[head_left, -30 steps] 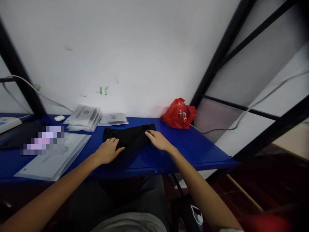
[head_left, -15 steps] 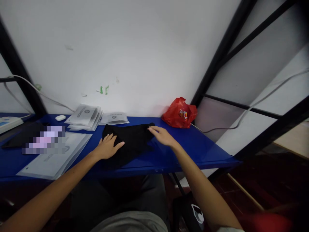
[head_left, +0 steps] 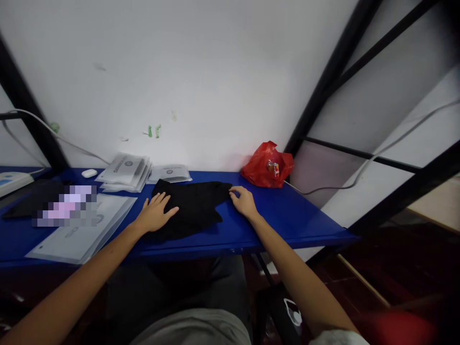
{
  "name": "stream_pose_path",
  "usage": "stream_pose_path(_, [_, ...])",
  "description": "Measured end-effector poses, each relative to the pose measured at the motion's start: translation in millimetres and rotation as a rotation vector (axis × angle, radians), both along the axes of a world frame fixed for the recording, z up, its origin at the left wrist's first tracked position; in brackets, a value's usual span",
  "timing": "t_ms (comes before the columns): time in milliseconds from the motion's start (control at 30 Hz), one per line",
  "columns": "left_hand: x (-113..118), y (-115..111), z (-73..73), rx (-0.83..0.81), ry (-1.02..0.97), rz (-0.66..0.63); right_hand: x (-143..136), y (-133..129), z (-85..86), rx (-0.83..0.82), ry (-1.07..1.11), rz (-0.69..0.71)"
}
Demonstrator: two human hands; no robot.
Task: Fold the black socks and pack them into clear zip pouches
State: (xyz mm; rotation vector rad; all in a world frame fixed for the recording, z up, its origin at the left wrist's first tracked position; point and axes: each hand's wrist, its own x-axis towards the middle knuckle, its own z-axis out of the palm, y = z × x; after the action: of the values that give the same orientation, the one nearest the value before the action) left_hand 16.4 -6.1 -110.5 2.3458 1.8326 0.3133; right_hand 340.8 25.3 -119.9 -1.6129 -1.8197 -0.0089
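Observation:
A piece of black cloth, perhaps a garment, lies spread on the blue table in front of me. My left hand rests flat on its left part, fingers spread and thumb pointing right. At the upper right corner of the cloth, my right hand has its fingers bent in a pinch on the edge. The lower right of the cloth ends in a pointed flap that lies loose on the tabletop.
Stacked frosted plastic bags stand by the wall, with a flatter pile beside them. Larger bags lie left of my forearm. Farther left are a white case and a pale device. A red plastic bag sits back right.
My right hand has moved slightly right, drawing the upper right corner of the cloth outward. The lower right flap now shows more plainly. My left hand has shifted slightly left.

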Motion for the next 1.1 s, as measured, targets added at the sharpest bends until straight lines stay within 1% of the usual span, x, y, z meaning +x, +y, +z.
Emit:
stream_pose_path(100, [-1, 0, -2.1, 0.027, -0.040, -0.005, -4, -2, 0.4, 0.047, 0.035, -0.022])
stream_pose_path(267, [-5, 0, -3.1, 0.049, -0.079, -0.014, -8, -4, -1.2, 0.070, 0.061, -0.012])
stream_pose_path(567, [-7, -1, -2.5, 0.067, -0.100, -0.041, -12, -8, 2.9, 0.063, 0.055, 0.025])
stream_pose_path(833, [-9, 2, -5.6, 0.095, -0.125, -0.049, -18, -13, 6.7, 0.051, 0.048, 0.033])
stream_pose_path(933, [-7, -5, 0.7, 0.213, -0.173, -0.076, -26, -21, 13.0, 0.120, 0.076, 0.110])
stream_pose_path(1000, [-5, -16, 9.0, 0.317, -0.194, -0.119, -35, -33, 19.6, 0.175, 0.109, 0.206])
stream_pose_path(1033, [-3, -23, 13.8, 0.339, -0.189, -0.148, -39, -40, 23.1, 0.179, 0.115, 0.261])
stream_pose_path(1067, [-3, -31, 18.4, 0.327, -0.176, -0.172, -43, -48, 26.7, 0.155, 0.106, 0.316])
stream_pose_path(1100, [-3, -40, 22.7, 0.272, -0.144, -0.210, -47, -57, 29.9, 0.108, 0.078, 0.376])
